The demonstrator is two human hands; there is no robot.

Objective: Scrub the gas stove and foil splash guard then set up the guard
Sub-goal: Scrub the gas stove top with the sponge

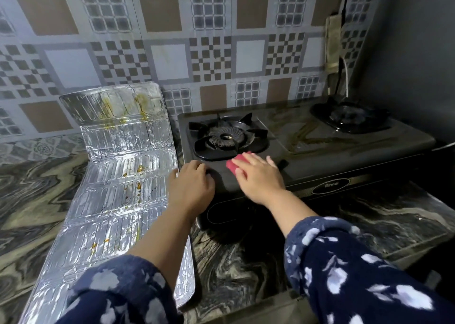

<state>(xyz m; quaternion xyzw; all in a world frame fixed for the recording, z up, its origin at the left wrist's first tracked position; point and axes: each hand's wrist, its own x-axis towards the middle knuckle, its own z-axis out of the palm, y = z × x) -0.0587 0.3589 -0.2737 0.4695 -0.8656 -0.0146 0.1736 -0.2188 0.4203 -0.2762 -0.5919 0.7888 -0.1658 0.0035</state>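
A black two-burner gas stove (320, 166) sits on the marbled counter, with greasy streaks between its burners. My right hand (258, 176) presses a red sponge (234, 163) on the stove top just in front of the left burner (227, 136). My left hand (192, 185) rests flat on the stove's front left corner, holding nothing. A long foil splash guard (118, 195) lies flat on the counter left of the stove. Its far end is propped against the wall, and yellow-brown stains dot it.
The right burner (349, 118) sits near the back right corner. A cable and a cloth-like strip (332, 45) hang on the tiled wall above it. A dark wall stands to the right. The counter's front edge (246, 306) runs under my forearms.
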